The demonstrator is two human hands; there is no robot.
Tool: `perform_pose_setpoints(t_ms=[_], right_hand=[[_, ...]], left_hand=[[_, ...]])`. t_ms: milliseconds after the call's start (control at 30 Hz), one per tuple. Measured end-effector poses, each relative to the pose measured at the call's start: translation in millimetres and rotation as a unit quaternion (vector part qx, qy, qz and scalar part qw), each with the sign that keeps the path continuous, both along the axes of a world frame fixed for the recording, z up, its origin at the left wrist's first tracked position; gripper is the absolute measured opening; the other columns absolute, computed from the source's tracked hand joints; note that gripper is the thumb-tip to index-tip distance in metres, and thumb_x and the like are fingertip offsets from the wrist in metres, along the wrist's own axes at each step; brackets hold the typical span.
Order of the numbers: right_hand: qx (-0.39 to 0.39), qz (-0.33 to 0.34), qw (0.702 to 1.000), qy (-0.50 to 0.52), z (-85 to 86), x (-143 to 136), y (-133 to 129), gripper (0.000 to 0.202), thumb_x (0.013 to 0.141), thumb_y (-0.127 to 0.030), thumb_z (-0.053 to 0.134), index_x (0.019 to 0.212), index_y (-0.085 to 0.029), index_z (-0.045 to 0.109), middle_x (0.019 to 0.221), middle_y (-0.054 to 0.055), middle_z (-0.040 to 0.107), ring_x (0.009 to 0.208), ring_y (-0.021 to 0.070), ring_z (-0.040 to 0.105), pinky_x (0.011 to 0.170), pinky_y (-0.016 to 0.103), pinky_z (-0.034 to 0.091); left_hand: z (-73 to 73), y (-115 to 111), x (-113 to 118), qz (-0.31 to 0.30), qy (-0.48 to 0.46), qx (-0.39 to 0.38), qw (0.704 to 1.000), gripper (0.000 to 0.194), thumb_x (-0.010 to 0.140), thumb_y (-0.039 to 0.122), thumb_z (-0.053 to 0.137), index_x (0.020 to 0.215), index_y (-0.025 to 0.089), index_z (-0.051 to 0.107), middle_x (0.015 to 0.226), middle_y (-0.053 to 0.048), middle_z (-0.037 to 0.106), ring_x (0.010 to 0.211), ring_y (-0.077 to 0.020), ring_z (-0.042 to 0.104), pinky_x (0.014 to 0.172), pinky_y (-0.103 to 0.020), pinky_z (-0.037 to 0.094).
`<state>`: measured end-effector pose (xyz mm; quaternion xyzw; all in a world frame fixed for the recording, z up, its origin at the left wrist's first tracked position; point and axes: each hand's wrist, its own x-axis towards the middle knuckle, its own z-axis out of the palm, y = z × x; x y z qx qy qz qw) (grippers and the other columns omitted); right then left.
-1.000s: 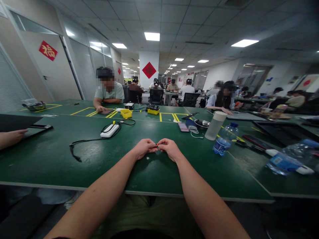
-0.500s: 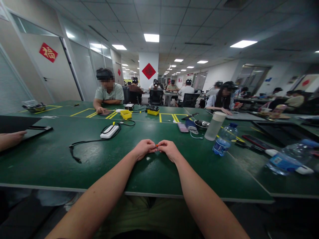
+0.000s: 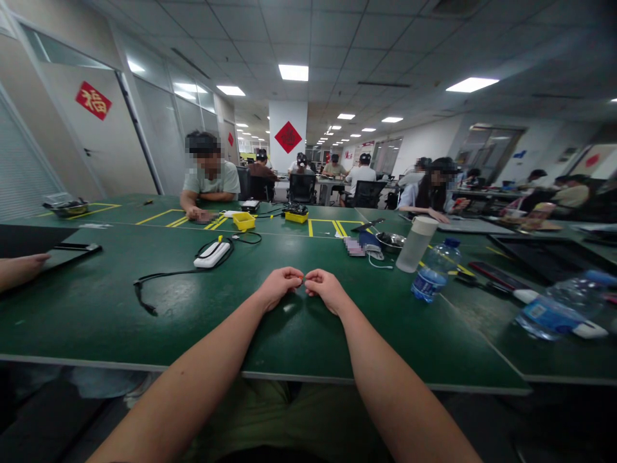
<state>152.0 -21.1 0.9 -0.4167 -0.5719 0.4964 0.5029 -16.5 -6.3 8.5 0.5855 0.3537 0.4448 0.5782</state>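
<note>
Our forearms reach over the near edge of the green bench (image 3: pixel 96 321), meeting mid-bench. Our left hand (image 3: pixel 279 286) and right hand (image 3: pixel 325 288) are curled, fingertips pinched together and nearly touching; whatever sits between them is too small to tell. Bare bench surrounds them; a white device (image 3: pixel 212 253) and water bottle (image 3: pixel 434 270) lie farther off.

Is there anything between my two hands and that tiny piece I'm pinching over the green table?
Nothing visible stands between them. The left hand and right hand meet fingertip to fingertip just above the green table. The tiny piece is hidden inside the pinch. The white device and water bottle lie well off to the sides.
</note>
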Motion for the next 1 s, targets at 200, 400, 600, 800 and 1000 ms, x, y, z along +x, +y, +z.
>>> perform_pose_setpoints(t_ms=[200,400,600,800,1000], right_hand=[[0.018,0.033,0.999,-0.025,0.0,-1.2,-1.4,0.027,0.064,-0.019,0.068,0.087,-0.016,0.056,0.063,-0.002,0.064,0.053,0.0109,0.059,0.052,0.023,0.047],[0.02,0.018,0.999,-0.033,-1.0,-1.1,0.5,0.022,0.066,-0.018,0.065,0.086,-0.015,0.057,0.061,-0.001,0.063,0.048,0.0098,0.057,0.047,0.021,0.045],[0.024,0.009,0.999,-0.038,0.7,-0.9,-0.5,0.02,0.068,-0.018,0.064,0.087,-0.013,0.061,0.061,-0.001,0.063,0.047,0.0095,0.056,0.046,0.02,0.044],[0.025,-0.001,0.999,-0.031,0.9,0.6,0.8,0.02,0.072,-0.027,0.064,0.086,-0.013,0.065,0.061,0.0,0.063,0.049,0.0095,0.055,0.047,0.021,0.044],[0.024,-0.004,0.998,-0.05,-0.4,-0.4,0.2,0.022,0.07,-0.026,0.066,0.088,-0.013,0.065,0.064,0.001,0.064,0.05,0.0094,0.057,0.048,0.021,0.045]], left_hand=[[-4.5,2.9,1.0,-0.004,-0.028,0.019,0.999,0.018,0.064,0.016,0.069,0.079,0.013,0.058,0.067,-0.001,0.062,0.058,-0.0094,0.056,0.058,-0.021,0.043],[-6.7,4.0,0.4,0.008,-0.002,0.04,0.999,0.017,0.067,0.025,0.068,0.075,0.013,0.058,0.065,-0.001,0.06,0.059,-0.0102,0.055,0.059,-0.022,0.043],[-3.2,4.1,-2.4,0.027,0.029,0.055,0.998,0.021,0.067,0.026,0.068,0.08,0.014,0.059,0.065,0.0,0.06,0.055,-0.0087,0.052,0.055,-0.021,0.041],[1.3,-1.3,-0.5,-0.019,0.08,0.062,0.995,0.031,0.066,0.02,0.069,0.095,0.014,0.06,0.071,-0.002,0.066,0.061,-0.0111,0.058,0.058,-0.021,0.043],[0.8,-2.0,-0.6,-0.027,0.112,0.087,0.99,0.028,0.068,0.02,0.067,0.095,0.013,0.061,0.078,-0.005,0.069,0.069,-0.0138,0.063,0.063,-0.023,0.046]])
